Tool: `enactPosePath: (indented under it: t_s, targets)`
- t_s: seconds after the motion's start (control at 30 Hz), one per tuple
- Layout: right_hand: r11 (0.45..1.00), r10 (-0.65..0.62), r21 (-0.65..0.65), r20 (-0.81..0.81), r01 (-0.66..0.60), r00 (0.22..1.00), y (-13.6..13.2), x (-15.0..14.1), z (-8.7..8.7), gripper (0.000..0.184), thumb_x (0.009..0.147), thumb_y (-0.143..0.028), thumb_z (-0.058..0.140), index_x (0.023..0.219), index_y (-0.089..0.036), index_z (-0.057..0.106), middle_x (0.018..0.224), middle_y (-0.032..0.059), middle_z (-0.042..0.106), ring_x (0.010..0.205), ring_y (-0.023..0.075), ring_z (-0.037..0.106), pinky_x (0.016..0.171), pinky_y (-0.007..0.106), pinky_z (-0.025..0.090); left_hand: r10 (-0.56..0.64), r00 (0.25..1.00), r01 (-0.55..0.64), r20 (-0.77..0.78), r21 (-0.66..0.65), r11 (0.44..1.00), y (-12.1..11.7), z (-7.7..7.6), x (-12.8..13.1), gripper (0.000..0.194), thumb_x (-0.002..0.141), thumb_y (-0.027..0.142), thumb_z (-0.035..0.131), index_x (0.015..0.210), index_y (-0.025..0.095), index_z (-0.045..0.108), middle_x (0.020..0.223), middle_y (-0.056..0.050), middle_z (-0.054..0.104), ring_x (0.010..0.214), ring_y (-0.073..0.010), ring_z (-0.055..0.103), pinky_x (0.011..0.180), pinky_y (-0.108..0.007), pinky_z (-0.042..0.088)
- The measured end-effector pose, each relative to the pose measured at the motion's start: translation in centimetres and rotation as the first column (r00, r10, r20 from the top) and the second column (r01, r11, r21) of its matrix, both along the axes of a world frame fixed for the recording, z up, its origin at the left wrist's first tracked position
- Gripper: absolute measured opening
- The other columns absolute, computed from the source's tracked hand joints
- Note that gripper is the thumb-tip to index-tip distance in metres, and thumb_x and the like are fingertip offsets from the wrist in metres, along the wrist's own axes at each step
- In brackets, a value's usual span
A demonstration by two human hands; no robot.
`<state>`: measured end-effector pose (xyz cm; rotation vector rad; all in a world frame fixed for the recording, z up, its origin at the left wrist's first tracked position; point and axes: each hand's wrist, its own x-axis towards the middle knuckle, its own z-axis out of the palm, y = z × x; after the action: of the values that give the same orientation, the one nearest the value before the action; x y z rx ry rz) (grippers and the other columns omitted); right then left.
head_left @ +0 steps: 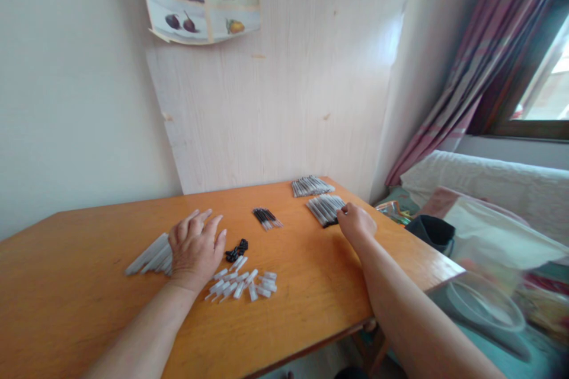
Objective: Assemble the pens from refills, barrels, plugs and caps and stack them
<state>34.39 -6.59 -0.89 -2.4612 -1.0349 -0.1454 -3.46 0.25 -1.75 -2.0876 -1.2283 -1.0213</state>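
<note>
My left hand (195, 246) is spread, palm down, over the right end of a pile of clear plastic tubes (149, 253), hiding part of it. Beside its thumb lies a small heap of black caps (237, 250). Nearer to me are several short whitish translucent pieces (242, 282), loosely scattered. My right hand (355, 222) is closed, fingers pinched, at the right end of a row of pen-like clear tubes with dark ends (326, 209). Whatever it pinches is mostly hidden. Between the hands lies a row of thin black refills with pale tips (267, 218).
A second row of similar filled tubes (312, 186) lies at the table's back edge. The wooden table (106, 320) meets a pale wall panel. Right of the table stand a black container (430, 232), a clear plastic tub (485, 302) and covered furniture.
</note>
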Motion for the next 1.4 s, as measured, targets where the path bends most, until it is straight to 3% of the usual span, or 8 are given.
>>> enactPosePath:
  t_s: [0.5,0.8,1.1,1.4]
  targets:
    - [0.999,0.019,-0.044,-0.05,-0.021,0.999,0.2,0.2,-0.3,0.033,0.085,-0.044,0.048,0.102,-0.027,0.071,0.102,0.01,0.07,0.097,0.0267,0.065,0.075,0.035,0.048,-0.034,0.998,0.035,0.046,-0.027,0.999,-0.1,0.1,0.1,0.033,0.084,0.031,0.056,0.114,0.021,0.065,0.131,-0.015,0.054,0.13,-0.0348,0.036,0.105,-0.057,0.024]
    - [0.999,-0.019,0.029,-0.102,0.022,0.995,-0.2,0.8,-0.1,0.036,0.087,-0.036,0.043,0.109,-0.027,0.07,0.105,0.0117,0.069,0.099,0.027,0.064,0.074,0.034,0.047,-0.009,1.0,0.009,0.023,-0.008,1.0,0.0,0.2,-0.2,0.033,0.085,0.031,0.055,0.115,0.022,0.064,0.13,-0.015,0.054,0.129,-0.0344,0.037,0.104,-0.055,0.025]
    - [1.0,0.021,-0.011,-0.128,-0.022,0.992,-0.1,0.9,-0.3,0.033,0.078,-0.042,0.054,0.104,-0.028,0.069,0.102,0.0081,0.069,0.096,0.026,0.063,0.074,0.033,0.046,0.04,0.999,-0.039,0.02,-0.011,0.999,-0.2,0.7,-0.7,0.034,0.087,0.035,0.052,0.115,0.018,0.063,0.131,-0.016,0.053,0.131,-0.0344,0.036,0.105,-0.053,0.025]
    - [1.0,0.007,-0.018,-0.129,-0.01,0.992,-0.2,0.8,-0.2,0.029,0.079,-0.041,0.052,0.099,-0.028,0.068,0.101,0.008,0.068,0.096,0.0267,0.063,0.074,0.035,0.046,0.034,0.998,-0.033,0.056,-0.016,0.999,-0.2,0.9,-0.8,0.032,0.086,0.035,0.053,0.112,0.02,0.064,0.13,-0.015,0.054,0.129,-0.0347,0.037,0.104,-0.053,0.025]
